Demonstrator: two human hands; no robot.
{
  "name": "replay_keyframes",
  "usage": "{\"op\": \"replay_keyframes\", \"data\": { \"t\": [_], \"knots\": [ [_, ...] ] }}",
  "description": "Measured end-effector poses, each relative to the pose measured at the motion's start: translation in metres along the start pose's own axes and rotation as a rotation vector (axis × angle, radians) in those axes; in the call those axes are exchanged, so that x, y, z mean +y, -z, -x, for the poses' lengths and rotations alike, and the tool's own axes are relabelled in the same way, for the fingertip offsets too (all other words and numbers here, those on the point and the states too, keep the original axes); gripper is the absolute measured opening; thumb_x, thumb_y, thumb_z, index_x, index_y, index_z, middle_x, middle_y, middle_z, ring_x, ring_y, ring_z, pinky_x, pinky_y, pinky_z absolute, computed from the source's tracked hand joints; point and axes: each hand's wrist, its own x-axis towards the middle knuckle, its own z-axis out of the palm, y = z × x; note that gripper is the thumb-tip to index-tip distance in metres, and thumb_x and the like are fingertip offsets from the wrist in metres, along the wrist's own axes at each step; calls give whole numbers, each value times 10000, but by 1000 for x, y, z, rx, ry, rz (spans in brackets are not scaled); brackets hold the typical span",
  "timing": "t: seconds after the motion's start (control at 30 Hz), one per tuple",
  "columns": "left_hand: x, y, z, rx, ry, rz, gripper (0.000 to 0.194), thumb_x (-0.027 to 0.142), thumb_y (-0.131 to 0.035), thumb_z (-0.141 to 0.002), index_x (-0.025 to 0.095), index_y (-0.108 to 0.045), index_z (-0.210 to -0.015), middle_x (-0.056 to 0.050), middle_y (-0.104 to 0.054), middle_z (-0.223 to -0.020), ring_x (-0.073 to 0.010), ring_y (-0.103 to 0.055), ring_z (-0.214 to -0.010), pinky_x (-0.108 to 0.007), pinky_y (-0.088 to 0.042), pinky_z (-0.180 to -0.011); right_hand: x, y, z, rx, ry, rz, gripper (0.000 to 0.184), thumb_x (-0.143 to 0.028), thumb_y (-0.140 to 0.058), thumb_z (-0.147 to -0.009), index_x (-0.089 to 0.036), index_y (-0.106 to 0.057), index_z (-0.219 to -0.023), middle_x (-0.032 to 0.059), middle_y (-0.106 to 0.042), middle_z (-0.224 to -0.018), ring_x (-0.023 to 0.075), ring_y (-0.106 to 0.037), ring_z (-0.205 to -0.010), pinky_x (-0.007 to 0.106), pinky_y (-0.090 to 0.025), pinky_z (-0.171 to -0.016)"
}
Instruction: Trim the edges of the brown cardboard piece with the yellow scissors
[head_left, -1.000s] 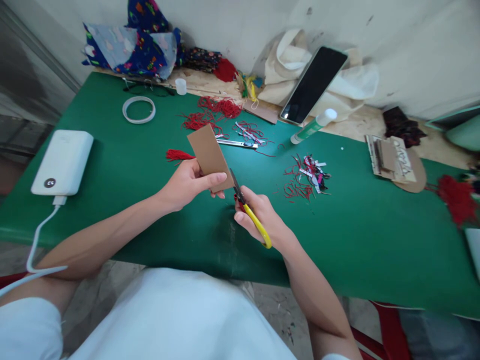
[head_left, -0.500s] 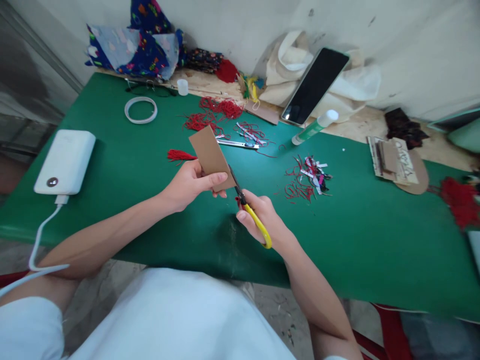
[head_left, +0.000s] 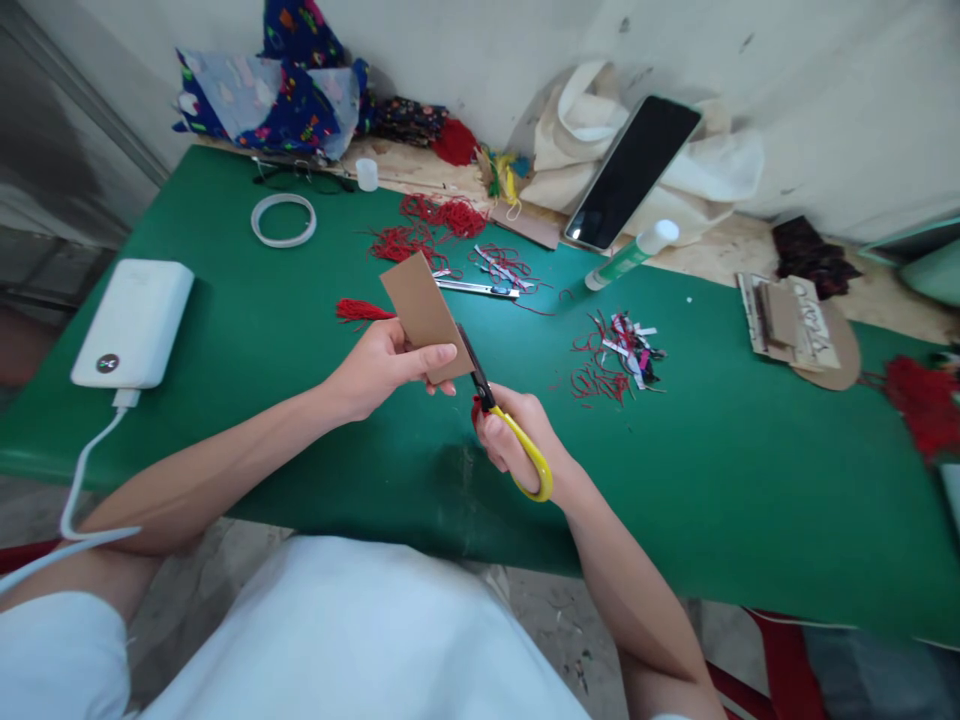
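Observation:
My left hand (head_left: 379, 368) pinches a brown cardboard piece (head_left: 422, 305) by its lower end, holding it tilted above the green table (head_left: 720, 470). My right hand (head_left: 517, 443) grips scissors with yellow and red handles (head_left: 510, 432). Their dark blades touch the card's lower right edge. A red tassel (head_left: 358, 311) lies on the table just behind my left hand.
A white power bank (head_left: 133, 322) with its cable lies at the left. A tape ring (head_left: 283, 219), red thread heaps (head_left: 431, 225), a craft knife (head_left: 475, 289), a glue stick (head_left: 631, 253), a leaning tablet (head_left: 632, 168), thread scraps (head_left: 615, 357) and cardboard pieces (head_left: 791, 320) fill the back.
The scissors have pushed further along the card's right edge and my right hand has turned slightly, its fingers closing on the handles. My left hand and the card have hardly moved.

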Motion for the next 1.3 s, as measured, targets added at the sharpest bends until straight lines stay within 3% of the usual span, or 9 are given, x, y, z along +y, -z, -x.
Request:
{"op": "replay_keyframes", "data": {
  "t": [0.27,0.43,0.73,0.97,1.3],
  "knots": [
    [-1,-1,3,-63,57,-9,463,429,-915,-633,112,-654,-846,-1,-730,-682,-117,-683,-520,-186,-523,-468,-7,1,1,-130,-3,-82,654,-859,-359,-841,-212,-409,-913,-51,-404,-664,92,-351,-560,243,-321,-504],
    [-4,-3,4,-87,78,-44,464,483,-887,-652,112,-654,-806,3,-694,-614,-115,-646,-480,-207,-513,-455,-9,0,1,-116,-20,-70,676,-890,-335,-817,-218,-381,-882,-50,-420,-647,91,-360,-540,246,-315,-489],
    [-5,-2,6,-103,72,-76,372,425,-854,-672,112,-685,-779,-7,-706,-636,-114,-643,-491,-209,-493,-458,-15,0,3,-136,-23,-63,755,-895,-315,-817,-181,-489,-991,-40,-436,-660,95,-379,-536,250,-330,-493],
    [-12,-3,7,-103,64,-54,369,451,-831,-701,121,-687,-780,-9,-701,-639,-114,-632,-501,-214,-481,-467,-9,-2,1,-111,-21,-28,777,-898,-245,-827,-178,-504,-966,-42,-447,-608,95,-369,-491,260,-345,-495],
    [-15,-2,6,-101,67,-66,373,469,-819,-714,131,-695,-813,-6,-684,-654,-111,-626,-524,-218,-483,-487,-3,-2,2,-60,28,59,670,-821,-261,-898,-199,-512,-907,-41,-460,-566,93,-396,-454,233,-319,-461]
  ]
}}
